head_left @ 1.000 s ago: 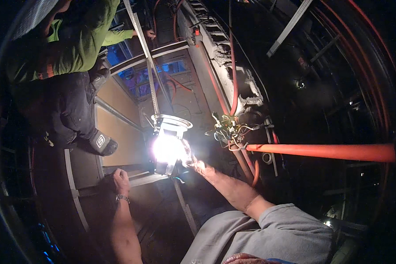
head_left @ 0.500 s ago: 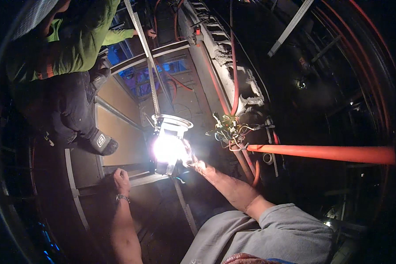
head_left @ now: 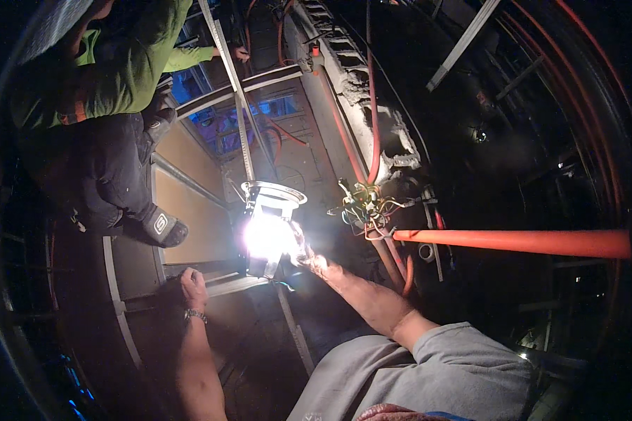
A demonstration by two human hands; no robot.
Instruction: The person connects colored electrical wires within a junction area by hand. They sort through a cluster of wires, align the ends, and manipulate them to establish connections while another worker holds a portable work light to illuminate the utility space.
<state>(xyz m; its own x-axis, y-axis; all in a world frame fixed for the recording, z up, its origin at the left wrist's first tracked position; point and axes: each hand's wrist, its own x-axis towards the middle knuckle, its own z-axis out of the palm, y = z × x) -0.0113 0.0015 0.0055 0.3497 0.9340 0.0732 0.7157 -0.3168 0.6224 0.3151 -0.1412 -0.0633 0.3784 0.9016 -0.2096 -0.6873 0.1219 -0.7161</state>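
A brightly lit light fixture (head_left: 267, 238) with a round metal rim hangs tilted in the middle, and its glare washes out the detail around it. My right hand (head_left: 306, 257) grips its right side, the fingertips lost in the glare. Short thin wires stick out at the fixture's lower end. To the left, my left hand (head_left: 194, 286), with a watch on the wrist, is curled closed at the end of a pale metal rail (head_left: 235, 284). Whatever its fingers hold is hidden in shadow.
A bundle of coloured loose wires (head_left: 369, 207) sprouts where orange conduits meet. One thick orange pipe (head_left: 512, 242) runs to the right. At upper left a co-worker in a green sleeve (head_left: 130, 77) crouches on the framing. A perforated metal strip (head_left: 232, 77) crosses above the fixture.
Almost nothing differs. The view has shifted very slightly; both hands and the light fixture keep their places.
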